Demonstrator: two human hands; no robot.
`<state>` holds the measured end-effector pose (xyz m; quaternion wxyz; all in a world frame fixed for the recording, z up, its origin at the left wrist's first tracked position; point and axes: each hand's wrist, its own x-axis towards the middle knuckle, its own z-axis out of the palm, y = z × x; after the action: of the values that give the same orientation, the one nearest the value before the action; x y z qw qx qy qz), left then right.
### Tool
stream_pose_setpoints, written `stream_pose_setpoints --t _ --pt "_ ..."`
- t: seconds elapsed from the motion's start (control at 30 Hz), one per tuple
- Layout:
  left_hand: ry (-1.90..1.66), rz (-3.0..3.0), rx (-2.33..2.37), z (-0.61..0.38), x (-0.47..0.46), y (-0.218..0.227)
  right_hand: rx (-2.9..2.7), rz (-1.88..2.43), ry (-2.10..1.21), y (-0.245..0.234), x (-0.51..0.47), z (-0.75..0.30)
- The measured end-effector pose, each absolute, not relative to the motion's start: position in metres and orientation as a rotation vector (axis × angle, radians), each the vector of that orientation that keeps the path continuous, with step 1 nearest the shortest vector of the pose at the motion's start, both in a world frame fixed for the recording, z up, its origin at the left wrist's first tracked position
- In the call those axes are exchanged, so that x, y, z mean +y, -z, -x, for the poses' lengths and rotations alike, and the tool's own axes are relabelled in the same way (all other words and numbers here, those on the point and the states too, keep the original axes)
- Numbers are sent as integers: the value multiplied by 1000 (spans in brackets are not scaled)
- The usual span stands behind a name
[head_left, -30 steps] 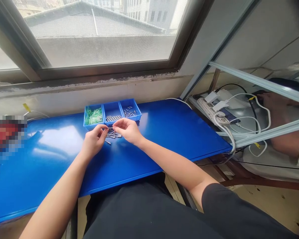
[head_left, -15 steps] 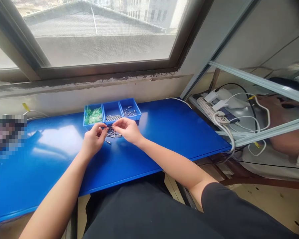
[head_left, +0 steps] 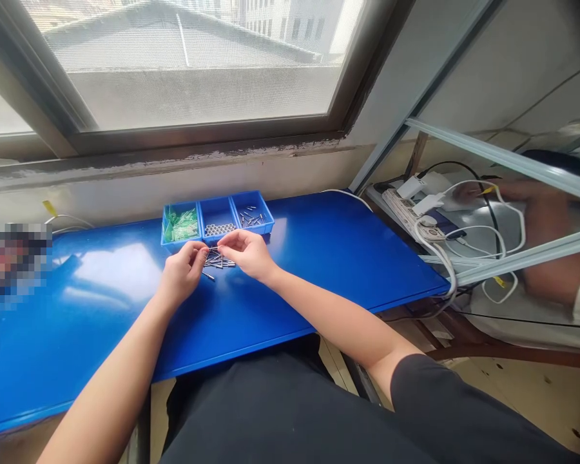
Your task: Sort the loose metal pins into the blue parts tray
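My left hand [head_left: 183, 265] and my right hand [head_left: 248, 253] face each other with pinched fingers over the table. A slim metal rod [head_left: 213, 248] spans the small gap between their fingertips, held at both ends; its exact kind is too small to tell. Just under and in front of the fingers lies a loose pile of similar metal rods [head_left: 221, 261]. One rod [head_left: 208, 276] lies apart, nearer to me. Right behind the hands stands a blue three-part bin [head_left: 269, 225]. Green pieces [head_left: 183, 223] fill its left compartment, small metal rings or nuts [head_left: 220, 229] the middle one, and metal rods [head_left: 252, 216] the right one.
The blue table [head_left: 319, 258] runs along a wall under a window. To the right, a metal frame [head_left: 507, 158] borders it, with a power strip [head_left: 413, 209] and white cables [head_left: 444, 261] behind. Another person's arm [head_left: 551, 238] shows beyond the frame.
My hands stay almost in place, with only slight finger movement around the rod. Beyond the frame, the other person's arm has shifted a little.
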<state>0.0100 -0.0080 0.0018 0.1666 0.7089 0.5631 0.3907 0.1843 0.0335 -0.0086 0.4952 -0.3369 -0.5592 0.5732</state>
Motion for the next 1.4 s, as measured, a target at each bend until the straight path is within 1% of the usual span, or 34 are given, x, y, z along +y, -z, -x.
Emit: stream_pose_setpoints --t 1.4 --pt "-1194 -2043 1546 -11 -8 1 -1316 762 -1412 13 37 -183"
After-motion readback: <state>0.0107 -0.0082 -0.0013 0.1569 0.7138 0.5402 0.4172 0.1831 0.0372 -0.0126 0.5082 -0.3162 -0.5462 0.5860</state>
